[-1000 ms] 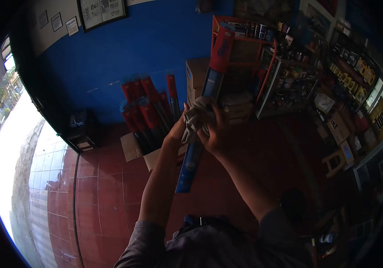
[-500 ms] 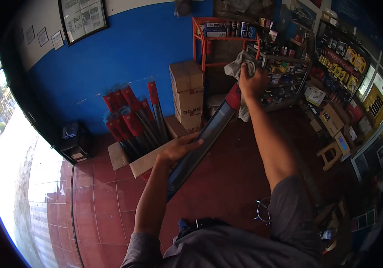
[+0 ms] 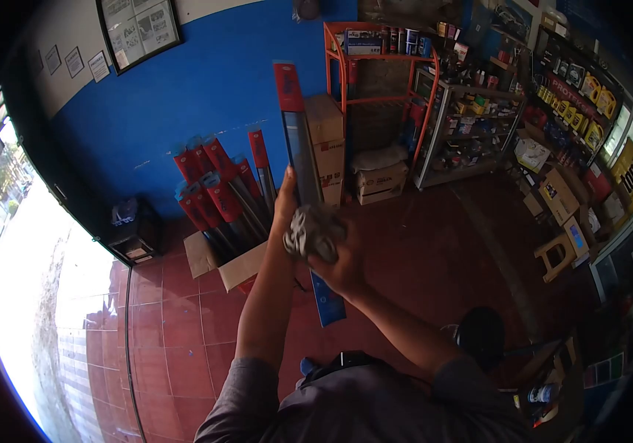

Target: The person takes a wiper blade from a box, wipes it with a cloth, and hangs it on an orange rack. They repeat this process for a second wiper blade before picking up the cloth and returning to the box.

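Observation:
A long, narrow package [image 3: 299, 140] with a red top end and a blue bottom end stands nearly upright in front of me. My left hand [image 3: 285, 198] grips its left edge around the middle; part of that hand is hidden behind the cloth and forearm. A crumpled grey cloth [image 3: 312, 232] is bunched in my right hand [image 3: 341, 264], which presses it against the lower half of the package. Several similar red-topped packages [image 3: 222, 198] stand in an open cardboard box [image 3: 245, 270] to the left.
Stacked cartons [image 3: 326, 159] stand behind the package by the blue wall [image 3: 183, 96]. An orange rack [image 3: 383, 101] and a metal-framed shelf [image 3: 435, 159] hold goods. Bottles, boxes and a small stool [image 3: 553, 257] line the right side. A bright doorway opens at left.
The package has swung from a diagonal to nearly upright. My right hand has moved the cloth from the red top end down to the lower half.

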Available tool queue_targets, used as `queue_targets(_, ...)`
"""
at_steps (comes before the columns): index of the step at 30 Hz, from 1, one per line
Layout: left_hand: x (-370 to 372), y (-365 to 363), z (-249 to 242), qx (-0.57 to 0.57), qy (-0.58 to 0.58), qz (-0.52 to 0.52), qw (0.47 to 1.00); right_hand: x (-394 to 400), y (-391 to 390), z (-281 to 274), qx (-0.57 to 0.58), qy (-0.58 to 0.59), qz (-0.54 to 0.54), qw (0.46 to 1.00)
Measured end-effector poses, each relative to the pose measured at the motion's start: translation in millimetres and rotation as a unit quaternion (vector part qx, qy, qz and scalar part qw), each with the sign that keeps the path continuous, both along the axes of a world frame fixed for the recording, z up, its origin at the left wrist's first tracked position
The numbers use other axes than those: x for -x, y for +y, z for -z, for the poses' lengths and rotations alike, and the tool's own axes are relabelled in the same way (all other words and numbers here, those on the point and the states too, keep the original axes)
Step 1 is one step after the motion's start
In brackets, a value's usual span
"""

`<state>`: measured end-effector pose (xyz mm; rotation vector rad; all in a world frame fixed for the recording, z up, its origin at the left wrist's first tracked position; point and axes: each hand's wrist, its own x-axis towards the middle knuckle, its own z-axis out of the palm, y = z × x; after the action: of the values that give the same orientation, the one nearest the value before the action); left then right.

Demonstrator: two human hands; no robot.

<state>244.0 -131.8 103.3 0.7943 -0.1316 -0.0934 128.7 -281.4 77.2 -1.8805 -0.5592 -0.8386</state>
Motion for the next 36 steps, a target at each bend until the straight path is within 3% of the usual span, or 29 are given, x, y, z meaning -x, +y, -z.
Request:
queue_targets(2,-13.6,19.4,8.4,0.000,-0.015,-0.042,0.999,32.2,-18.5,-0.8,0.122,0.033,-0.107,0.986)
queue_targets(3,-16.5,27.4,10.1,-0.002,-0.030,-0.081,0.996,42.3,-27.8,12.2,0.124,0.033,-0.111,0.985)
queue_targets(5,-7.8,33.4,-1.8,-0.003,-0.032,-0.092,0.995,54.1,-45.6,45.1,0.240,0.004,-0.205,0.949)
queue_targets(9,7.9,31.7,-1.7,-0.002,-0.057,-0.090,0.994,41.8,-51.5,79.9,0.212,-0.016,-0.191,0.958)
queue_targets(11,20.3,14.3,0.4,0.002,-0.056,-0.068,0.996,16.7,-42.3,54.4,0.217,-0.030,-0.095,0.971)
queue_targets(13,41.1,-3.5,-1.3,-0.136,-0.034,-0.051,0.989,-14.5,-23.2,16.8,0.169,-0.068,-0.009,0.983)
queue_targets(14,26.3,0.3,29.1,-0.106,-0.035,0.020,0.994,-29.1,-20.2,1.4,0.167,-0.070,-0.007,0.983)
queue_targets(17,50.7,12.8,-1.0,-0.028,0.015,0.106,0.994,-56.6,-17.5,-37.3,0.163,-0.121,0.027,0.979)
queue_targets(19,57.2,16.9,-6.4,-0.029,0.000,0.079,0.996,-66.9,-14.6,-64.6,0.157,-0.157,0.030,0.975)
queue_targets(21,55.5,22.8,6.3,-0.152,-0.091,0.063,0.982,-88.3,-9.6,-85.8,0.116,-0.164,0.041,0.979)
queue_targets(23,73.0,14.4,-9.7,-0.206,-0.081,0.037,0.974,-112.1,-4.9,-103.0,0.072,-0.167,0.049,0.982)
queue_targets(24,78.0,11.6,-17.0,-0.260,-0.073,0.013,0.963,-128.8,-4.8,-112.0,0.034,-0.185,0.096,0.978)
queue_targets(27,82.2,14.4,-7.7,-0.255,-0.078,0.046,0.963,-175.4,-12.0,-138.4,-0.079,-0.185,0.210,0.957)
queue_targets(29,89.9,19.3,-8.5,-0.266,-0.057,0.052,0.961,-230.8,-37.9,-129.5,-0.163,-0.046,0.147,0.975)
queue_targets(30,93.3,21.7,-8.0,-0.278,-0.036,0.059,0.958,-242.1,-41.7,-133.1,-0.161,-0.046,0.147,0.975)
queue_targets(31,95.0,23.5,-6.3,-0.276,-0.036,0.059,0.959,-250.4,-43.4,-137.5,-0.405,0.087,0.115,0.903)
queue_targets(32,96.3,26.3,-4.6,-0.301,-0.029,0.059,0.951,-255.4,-45.6,-137.2,-0.616,0.213,0.074,0.755)
queue_targets(33,96.6,28.7,-3.4,-0.326,-0.022,0.059,0.943,-262.2,-53.1,-129.7,-0.615,0.214,0.073,0.755)
queue_targets(35,92.3,27.8,2.3,-0.373,-0.056,0.047,0.925,-282.3,-77.1,-107.8,-0.619,0.180,-0.306,0.701)
queue_targets(36,90.3,27.2,4.0,-0.420,-0.090,0.037,0.902,-288.0,-85.5,-95.7,-0.598,0.162,-0.412,0.668)
